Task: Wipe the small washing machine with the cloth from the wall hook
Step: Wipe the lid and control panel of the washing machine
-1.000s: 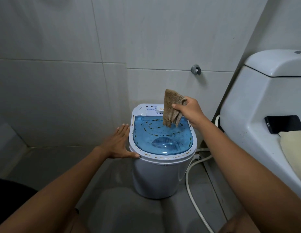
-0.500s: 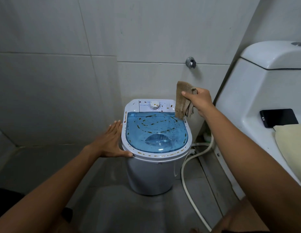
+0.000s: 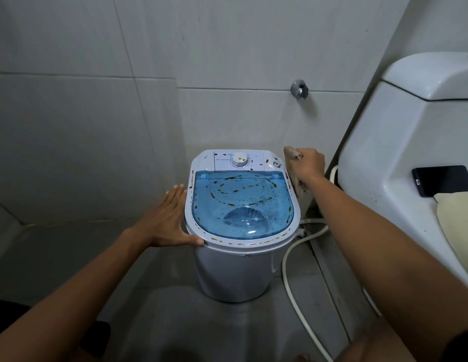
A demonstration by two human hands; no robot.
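Here, cloth (image 3: 293, 163) gripped in right hand (image 3: 307, 163) at washing machine (image 3: 238, 270) far-right edge; left hand (image 3: 167, 220) laid open, flat against left rim.

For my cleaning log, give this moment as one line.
left hand braces washing machine | right hand holds cloth at right rim | lid stained

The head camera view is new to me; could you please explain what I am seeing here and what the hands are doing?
The camera sits on a person's head, looking down at their own bare arms in a tiled bathroom. The left hand rests flat against the rim of a small washing machine whose blue lid is spattered with brown stains. The right hand grips a brown cloth beside the machine's right edge. A toilet stands on the right, with a dark phone on it.
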